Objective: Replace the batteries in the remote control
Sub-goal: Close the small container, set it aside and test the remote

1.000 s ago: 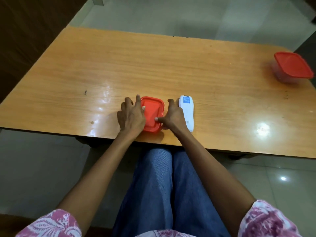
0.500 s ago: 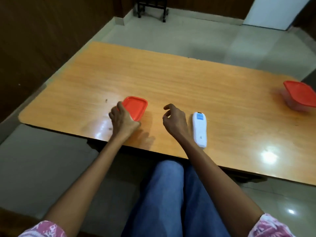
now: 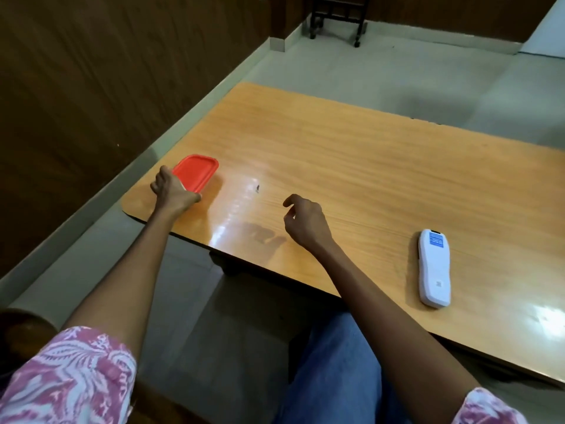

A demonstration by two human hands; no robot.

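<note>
A white remote control [image 3: 434, 272] lies face down on the wooden table [image 3: 351, 166], near the front edge at the right, a blue label at its far end. A small box with a red lid [image 3: 196, 172] sits near the table's left front corner. My left hand [image 3: 172, 191] grips the box's near end. My right hand [image 3: 305, 221] hovers above the table between box and remote, fingers loosely curled and holding nothing. No batteries are visible.
A dark wood-panelled wall [image 3: 91, 71] runs along the left. A dark wheeled stand [image 3: 337, 16] is on the tiled floor beyond the table. My legs in blue jeans [image 3: 330, 371] are under the front edge.
My left hand has slid the red-lidded box leftward to the table's left corner. My right hand has let go of it and lifted. The view has swung left, so the far red box is out of frame.
</note>
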